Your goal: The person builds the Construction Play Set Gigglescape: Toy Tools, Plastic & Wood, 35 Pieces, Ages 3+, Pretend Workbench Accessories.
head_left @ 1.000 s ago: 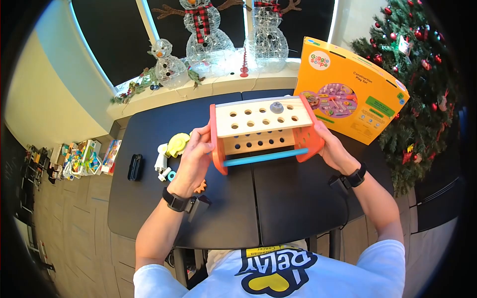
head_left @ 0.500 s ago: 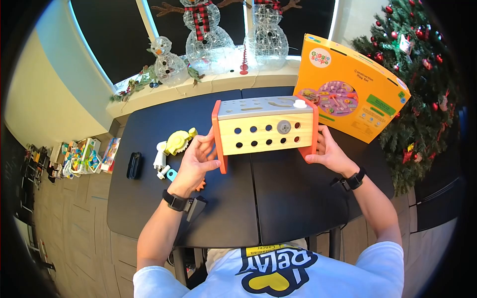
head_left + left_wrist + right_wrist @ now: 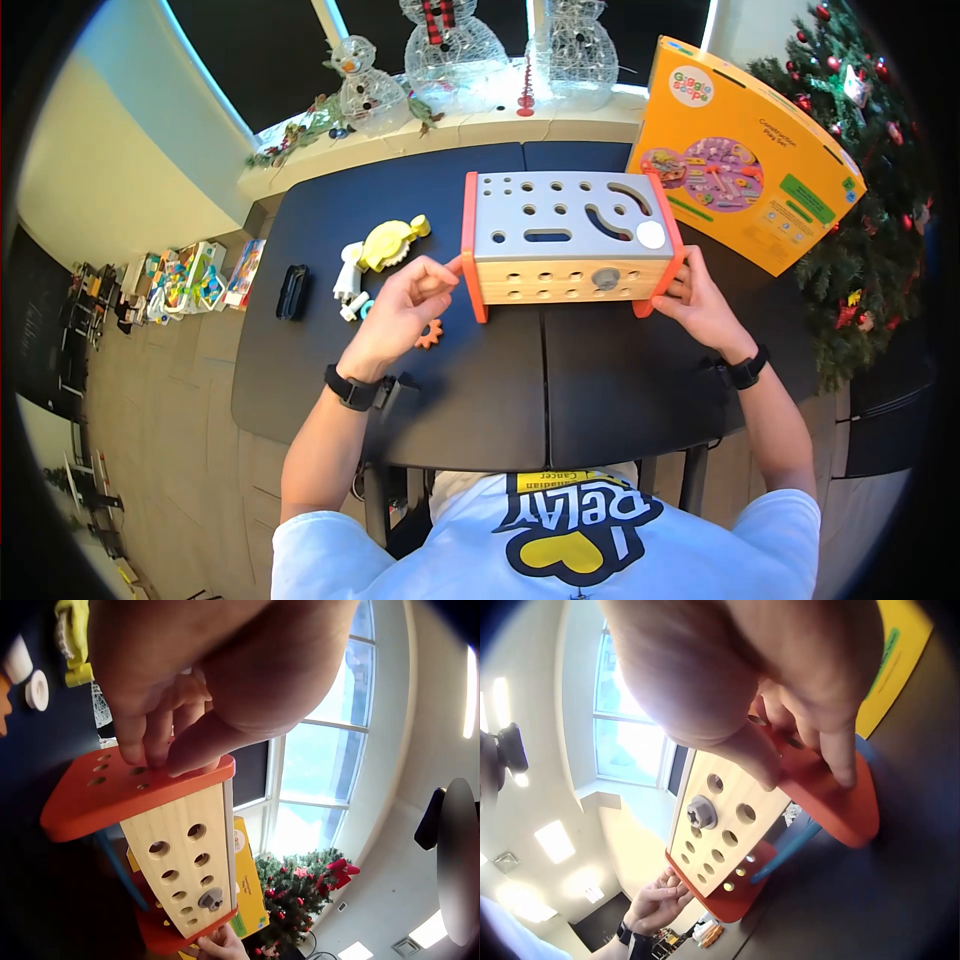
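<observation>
A toy workbench [image 3: 570, 225] with a grey perforated top, wooden front and red side panels stands on the black table. A grey bolt [image 3: 701, 813] sits in one front hole, and a white round knob [image 3: 651, 235] is on the top's right corner. My left hand [image 3: 412, 305] touches the left red panel [image 3: 112, 787] with its fingertips, thumb on the same outer face. At the other end, my right hand [image 3: 700, 305] holds the right red panel [image 3: 832, 795], thumb by its front edge and fingers on its outside.
Left of the workbench lie a yellow toy saw [image 3: 388, 245], a white toy piece [image 3: 348, 275] and an orange gear [image 3: 430, 334]. A black tray [image 3: 292, 292] is near the table's left edge. An orange toy box [image 3: 750, 150] stands behind on the right, beside a Christmas tree [image 3: 850, 290].
The workbench has tilted from showing its underside to having its grey top facing up, and has come down to the table. My left fingers have loosened from its side. The head view has shifted.
</observation>
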`<control>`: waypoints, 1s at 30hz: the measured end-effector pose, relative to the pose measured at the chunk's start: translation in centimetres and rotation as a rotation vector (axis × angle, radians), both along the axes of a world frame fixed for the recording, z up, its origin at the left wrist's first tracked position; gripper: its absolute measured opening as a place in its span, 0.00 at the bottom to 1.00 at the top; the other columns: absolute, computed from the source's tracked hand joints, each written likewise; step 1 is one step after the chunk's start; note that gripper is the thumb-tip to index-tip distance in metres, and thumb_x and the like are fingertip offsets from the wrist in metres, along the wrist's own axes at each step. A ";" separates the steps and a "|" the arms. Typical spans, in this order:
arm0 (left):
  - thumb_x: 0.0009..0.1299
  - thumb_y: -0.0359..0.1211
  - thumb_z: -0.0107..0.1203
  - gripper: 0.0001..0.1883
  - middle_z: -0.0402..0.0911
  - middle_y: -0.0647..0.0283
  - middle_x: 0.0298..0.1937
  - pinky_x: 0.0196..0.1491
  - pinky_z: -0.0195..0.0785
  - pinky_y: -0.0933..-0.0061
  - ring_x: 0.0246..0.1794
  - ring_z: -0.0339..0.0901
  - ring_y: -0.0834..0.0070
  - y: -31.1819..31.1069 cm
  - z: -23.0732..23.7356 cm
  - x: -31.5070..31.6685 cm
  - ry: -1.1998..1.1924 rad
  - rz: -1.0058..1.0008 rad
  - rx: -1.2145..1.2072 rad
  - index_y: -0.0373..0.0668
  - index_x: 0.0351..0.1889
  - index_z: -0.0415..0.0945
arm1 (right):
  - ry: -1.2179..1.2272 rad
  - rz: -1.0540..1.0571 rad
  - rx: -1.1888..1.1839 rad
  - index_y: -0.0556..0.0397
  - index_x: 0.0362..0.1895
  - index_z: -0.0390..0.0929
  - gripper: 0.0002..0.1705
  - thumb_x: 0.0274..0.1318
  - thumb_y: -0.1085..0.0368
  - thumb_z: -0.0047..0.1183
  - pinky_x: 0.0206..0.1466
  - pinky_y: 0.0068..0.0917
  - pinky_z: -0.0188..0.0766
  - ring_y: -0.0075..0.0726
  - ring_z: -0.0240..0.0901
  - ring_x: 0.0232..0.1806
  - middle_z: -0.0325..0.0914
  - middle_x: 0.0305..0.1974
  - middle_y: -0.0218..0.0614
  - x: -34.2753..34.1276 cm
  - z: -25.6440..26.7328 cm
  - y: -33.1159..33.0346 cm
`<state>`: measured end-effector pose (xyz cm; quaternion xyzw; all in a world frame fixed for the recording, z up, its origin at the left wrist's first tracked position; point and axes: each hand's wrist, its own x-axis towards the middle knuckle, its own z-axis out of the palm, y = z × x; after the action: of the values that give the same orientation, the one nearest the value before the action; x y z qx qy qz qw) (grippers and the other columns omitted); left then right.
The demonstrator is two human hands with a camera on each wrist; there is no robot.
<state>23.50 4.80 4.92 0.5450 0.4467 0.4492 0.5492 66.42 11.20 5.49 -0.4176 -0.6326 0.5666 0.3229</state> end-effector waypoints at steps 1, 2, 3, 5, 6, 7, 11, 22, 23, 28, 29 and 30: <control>0.77 0.14 0.50 0.11 0.80 0.54 0.70 0.71 0.69 0.69 0.68 0.78 0.71 0.1 0.4 -0.5 0.044 0.023 0.009 0.39 0.49 0.74 | 0.003 0.005 -0.005 0.52 0.69 0.53 0.37 0.64 0.80 0.60 0.74 0.40 0.70 0.44 0.70 0.74 0.70 0.70 0.46 -0.2 0.8 -0.3; 0.78 0.15 0.50 0.09 0.82 0.53 0.67 0.70 0.71 0.68 0.67 0.79 0.70 0.3 0.8 -1.2 0.192 0.083 0.049 0.38 0.48 0.75 | 0.015 0.003 -0.002 0.53 0.72 0.50 0.40 0.64 0.79 0.60 0.75 0.42 0.69 0.44 0.69 0.74 0.70 0.70 0.48 -0.5 1.5 -0.5; 0.78 0.17 0.50 0.07 0.84 0.51 0.64 0.68 0.72 0.67 0.65 0.81 0.69 0.4 1.2 -2.0 0.340 0.142 0.087 0.37 0.47 0.75 | -0.019 -0.027 0.078 0.53 0.72 0.50 0.40 0.64 0.78 0.61 0.75 0.43 0.69 0.44 0.70 0.74 0.70 0.70 0.49 -0.6 1.8 -0.6; 0.75 0.24 0.58 0.05 0.90 0.52 0.47 0.52 0.80 0.67 0.49 0.88 0.65 0.6 1.1 -3.4 0.613 0.321 0.167 0.34 0.45 0.83 | -0.083 -0.092 0.242 0.53 0.73 0.51 0.41 0.64 0.76 0.62 0.75 0.44 0.68 0.45 0.70 0.74 0.71 0.70 0.50 -0.7 2.0 -0.7; 0.73 0.28 0.63 0.07 0.90 0.51 0.46 0.52 0.80 0.66 0.47 0.88 0.63 0.5 1.8 -3.7 0.787 0.330 0.121 0.35 0.44 0.84 | -0.133 -0.159 0.385 0.54 0.71 0.55 0.39 0.62 0.74 0.63 0.73 0.46 0.69 0.49 0.72 0.72 0.72 0.70 0.51 -1.1 2.2 -0.8; 0.70 0.33 0.67 0.11 0.90 0.50 0.44 0.51 0.80 0.65 0.45 0.89 0.60 0.4 2.4 -3.9 0.960 0.336 0.072 0.35 0.44 0.86 | -0.208 -0.198 0.526 0.55 0.71 0.57 0.38 0.61 0.74 0.63 0.72 0.46 0.69 0.51 0.72 0.72 0.71 0.70 0.51 -1.5 2.7 -1.1; 0.64 0.40 0.71 0.16 0.89 0.49 0.41 0.49 0.80 0.59 0.42 0.87 0.55 -1.0 1.5 -4.4 1.236 0.168 0.107 0.37 0.43 0.88 | -0.392 -0.331 1.015 0.55 0.65 0.66 0.33 0.54 0.75 0.62 0.67 0.46 0.69 0.60 0.74 0.65 0.74 0.67 0.49 -3.9 4.9 -2.8; 0.63 0.31 0.66 0.13 0.86 0.50 0.41 0.48 0.79 0.58 0.41 0.85 0.54 -2.2 -0.9 -4.2 1.161 0.145 0.222 0.37 0.44 0.89 | -0.350 0.256 1.248 0.55 0.38 0.80 0.10 0.50 0.74 0.64 0.53 0.41 0.75 0.48 0.80 0.50 0.82 0.49 0.38 -9.1 3.7 -4.3; 0.63 0.31 0.65 0.13 0.86 0.50 0.41 0.49 0.79 0.59 0.42 0.85 0.54 -2.3 -0.8 -4.2 1.129 0.138 0.256 0.36 0.44 0.89 | -0.344 0.290 1.246 0.56 0.38 0.80 0.09 0.51 0.74 0.64 0.51 0.40 0.75 0.46 0.80 0.50 0.82 0.48 0.37 -9.5 3.3 -4.3; 0.62 0.29 0.66 0.15 0.84 0.50 0.43 0.52 0.78 0.56 0.46 0.84 0.51 -2.2 -0.5 -3.4 1.189 -0.023 0.187 0.35 0.46 0.88 | -0.308 0.374 1.207 0.56 0.38 0.81 0.07 0.54 0.73 0.64 0.49 0.36 0.75 0.42 0.80 0.49 0.82 0.46 0.37 -11.0 2.7 -4.2; 0.61 0.28 0.66 0.15 0.83 0.49 0.43 0.53 0.78 0.56 0.46 0.84 0.50 -2.0 -0.3 -3.2 1.202 -0.047 0.157 0.34 0.47 0.87 | -0.312 0.381 1.197 0.56 0.38 0.81 0.07 0.54 0.72 0.64 0.50 0.36 0.75 0.42 0.80 0.49 0.82 0.46 0.37 -11.1 2.6 -4.2; 0.61 0.30 0.67 0.17 0.83 0.50 0.43 0.52 0.78 0.56 0.46 0.84 0.50 -1.7 -0.4 -3.3 1.211 -0.048 0.175 0.34 0.48 0.87 | -0.316 0.388 1.186 0.57 0.38 0.81 0.07 0.55 0.72 0.64 0.51 0.36 0.75 0.42 0.80 0.48 0.82 0.46 0.37 -11.2 2.6 -4.2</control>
<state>20.23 3.09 4.47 0.7565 0.6286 0.0824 0.1608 55.24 6.96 8.11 -0.1247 -0.9425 0.1001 0.2936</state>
